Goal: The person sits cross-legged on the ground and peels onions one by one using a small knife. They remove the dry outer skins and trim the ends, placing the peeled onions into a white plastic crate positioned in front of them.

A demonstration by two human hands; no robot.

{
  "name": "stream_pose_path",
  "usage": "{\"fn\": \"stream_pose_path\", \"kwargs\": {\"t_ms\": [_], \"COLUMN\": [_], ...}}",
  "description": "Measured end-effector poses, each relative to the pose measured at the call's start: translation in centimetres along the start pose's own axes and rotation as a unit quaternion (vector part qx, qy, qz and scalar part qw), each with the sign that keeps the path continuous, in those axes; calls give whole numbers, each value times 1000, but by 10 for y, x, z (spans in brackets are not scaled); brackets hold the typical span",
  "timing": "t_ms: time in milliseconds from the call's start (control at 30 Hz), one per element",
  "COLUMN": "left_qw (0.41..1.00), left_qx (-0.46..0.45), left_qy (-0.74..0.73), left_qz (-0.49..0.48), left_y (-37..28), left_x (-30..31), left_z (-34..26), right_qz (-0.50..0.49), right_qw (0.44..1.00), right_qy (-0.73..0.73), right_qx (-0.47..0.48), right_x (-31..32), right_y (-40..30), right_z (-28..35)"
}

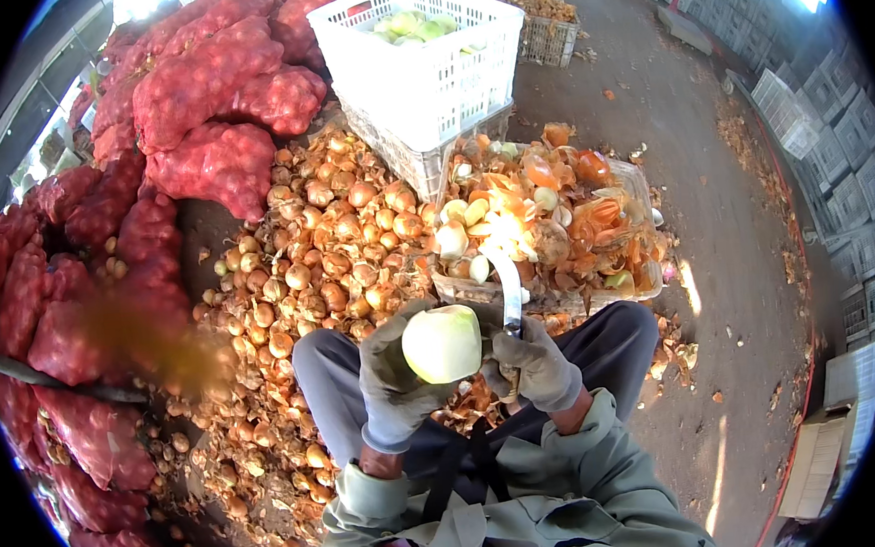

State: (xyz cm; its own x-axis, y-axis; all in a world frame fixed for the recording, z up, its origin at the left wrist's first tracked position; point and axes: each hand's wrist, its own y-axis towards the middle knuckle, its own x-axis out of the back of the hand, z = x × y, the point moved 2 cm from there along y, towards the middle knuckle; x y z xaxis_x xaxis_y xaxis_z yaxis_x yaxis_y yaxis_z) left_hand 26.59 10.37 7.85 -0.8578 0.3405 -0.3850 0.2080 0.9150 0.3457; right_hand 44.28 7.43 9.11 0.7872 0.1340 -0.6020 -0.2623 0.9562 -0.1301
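My left hand (395,385), in a grey work glove, holds a large peeled onion (442,345), pale green-white, between my knees. Close on its right, my right hand (537,361), gloved too, grips a knife (511,291) by the handle, with the curved blade pointing up and away from me. Past the blade stands a crate (468,290) heaped with orange onion skins (600,222) and some pale peeled pieces. Sunlight glares on the skins near the blade tip. Unpeeled brown onions (335,263) lie in a wide pile to the left of the crate.
Red mesh sacks (209,163) full of onions are stacked at the left. A white plastic crate (426,86) with peeled onions stands on another crate ahead. Behind it is a crate of skins (549,41). Stacked crates (845,173) and a cardboard box (814,465) line the right side.
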Motion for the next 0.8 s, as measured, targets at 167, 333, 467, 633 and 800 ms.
{"fn": "stream_pose_path", "kwargs": {"t_ms": [167, 333, 467, 633, 800], "left_qw": [982, 991, 988, 942, 884], "left_qx": [-32, 30, -4, 54, 131], "left_qy": [175, 130, 71, 104, 71], "left_qz": [57, 2, -135, -316, -442], "left_y": [3, 2, -5, -45, -138], "left_x": [6, 19, 73, 148, 226], "left_z": [16, 5, -5, -7, 36], "right_qz": [-28, -80, -126, -153, -174], "right_qw": [978, 960, 986, 967, 923], "right_qy": [206, 269, 86, -94, -252], "right_qx": [-4, 9, 72, 181, 233], "right_x": [16, 36, 15, 7, -18], "right_y": [18, 41, 72, 180, 193], "right_z": [-41, -58, 15, 172, 169]}}
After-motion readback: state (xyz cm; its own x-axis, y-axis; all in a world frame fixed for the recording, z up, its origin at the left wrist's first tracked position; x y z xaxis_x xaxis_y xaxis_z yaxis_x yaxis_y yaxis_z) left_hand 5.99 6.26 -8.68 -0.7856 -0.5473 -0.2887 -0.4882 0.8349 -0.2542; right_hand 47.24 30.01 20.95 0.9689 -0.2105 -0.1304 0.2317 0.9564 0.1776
